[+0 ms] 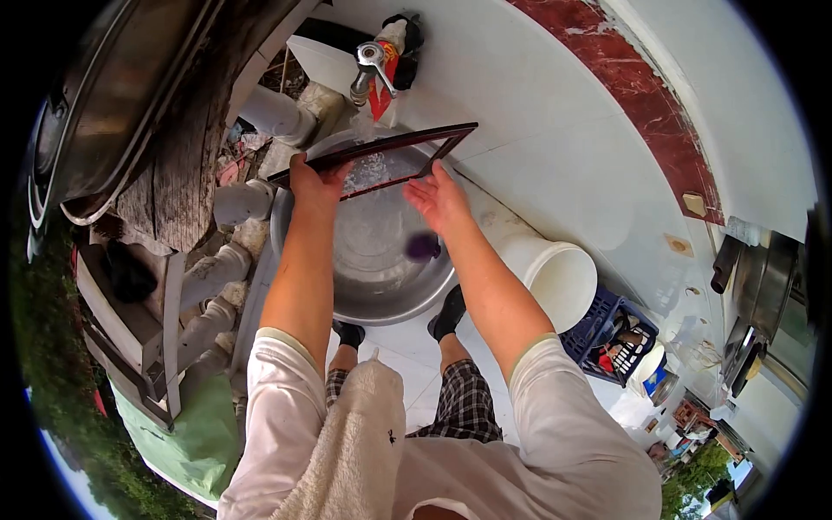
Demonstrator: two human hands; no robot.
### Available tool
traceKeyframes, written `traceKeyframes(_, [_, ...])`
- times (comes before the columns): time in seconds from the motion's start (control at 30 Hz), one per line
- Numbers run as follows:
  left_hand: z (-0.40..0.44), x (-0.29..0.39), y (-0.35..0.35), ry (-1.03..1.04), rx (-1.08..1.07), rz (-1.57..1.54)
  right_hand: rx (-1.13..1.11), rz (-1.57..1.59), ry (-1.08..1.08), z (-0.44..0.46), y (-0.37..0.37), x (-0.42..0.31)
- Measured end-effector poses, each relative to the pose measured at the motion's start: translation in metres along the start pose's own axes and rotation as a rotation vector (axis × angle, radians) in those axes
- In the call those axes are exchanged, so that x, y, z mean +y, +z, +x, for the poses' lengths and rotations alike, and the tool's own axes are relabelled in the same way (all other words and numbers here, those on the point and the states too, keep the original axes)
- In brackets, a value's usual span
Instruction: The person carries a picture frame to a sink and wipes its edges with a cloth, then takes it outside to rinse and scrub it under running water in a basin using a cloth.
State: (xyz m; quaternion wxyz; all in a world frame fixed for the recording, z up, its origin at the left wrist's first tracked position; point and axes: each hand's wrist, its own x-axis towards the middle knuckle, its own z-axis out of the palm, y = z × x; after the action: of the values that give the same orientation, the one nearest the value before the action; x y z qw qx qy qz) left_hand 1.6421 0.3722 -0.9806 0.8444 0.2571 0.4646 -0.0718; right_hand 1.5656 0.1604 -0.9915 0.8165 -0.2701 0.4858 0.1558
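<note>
A dark reddish-brown rectangular frame [381, 149] with an open middle is held tilted over a large metal basin [286, 251]. My left hand [317, 180] is closed around its left end. At the lower right corner, my right hand [440, 198] has its thumb and fingers on either side of the frame, with the fingers fairly straight. Water runs from a metal tap [371, 61] behind the frame and splashes inside the basin. A purple, blurred item [423, 247] lies in the basin water, to the right.
A white bucket [563, 282] stands right of the basin, beside a dark blue plastic crate [607, 334] of assorted items. Pale pipes [243, 204] and a weathered wooden plank [169, 182] are on the left. A tiled wall [555, 130] rises behind. A pale towel [364, 425] hangs before my chest.
</note>
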Motion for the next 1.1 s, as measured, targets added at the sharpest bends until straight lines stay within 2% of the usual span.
traceKeyframes(0.07, [-0.001, 0.012, -0.007, 0.027, -0.009, -0.112, 0.014, 0.187, -0.016, 0.012, 0.036, 0.006])
traceKeyframes(0.17, [0.002, 0.027, -0.034, 0.1, -0.064, -0.088, -0.057, 0.261, -0.024, 0.029, 0.084, 0.015])
traceKeyframes(0.3, [0.002, 0.046, -0.069, 0.116, -0.01, -0.123, -0.259, 0.086, -0.028, 0.058, 0.113, 0.035])
traceKeyframes(0.4, [-0.003, 0.062, -0.094, 0.065, 0.089, -0.23, -0.166, 0.139, -0.02, 0.051, 0.127, 0.05])
traceKeyframes(0.5, [-0.029, 0.067, -0.105, 0.075, 0.188, -0.298, -0.136, -0.228, -0.142, 0.067, 0.123, 0.052])
traceKeyframes(0.6, [-0.042, 0.063, -0.142, 0.08, 0.141, -0.369, -0.131, -0.292, -0.123, 0.045, 0.142, 0.066])
traceKeyframes(0.7, [-0.057, 0.061, -0.176, -0.042, 0.196, -0.388, -0.08, -0.352, -0.126, 0.031, 0.153, 0.081])
traceKeyframes(0.77, [-0.084, 0.058, -0.185, -0.145, 0.227, -0.259, -0.013, -0.454, -0.149, 0.02, 0.152, 0.085])
traceKeyframes(0.9, [-0.129, 0.042, -0.214, -0.485, 0.336, 0.028, -0.09, -0.554, -0.23, 0.003, 0.132, 0.079])
traceKeyframes(1.03, [-0.177, 0.036, -0.213, -0.724, 0.177, 0.45, -0.13, -0.617, -0.141, 0.004, 0.122, 0.044])
traceKeyframes(1.1, [-0.189, 0.034, -0.229, -0.772, 0.223, 0.522, -0.132, -0.61, -0.104, 0.005, 0.112, 0.03])
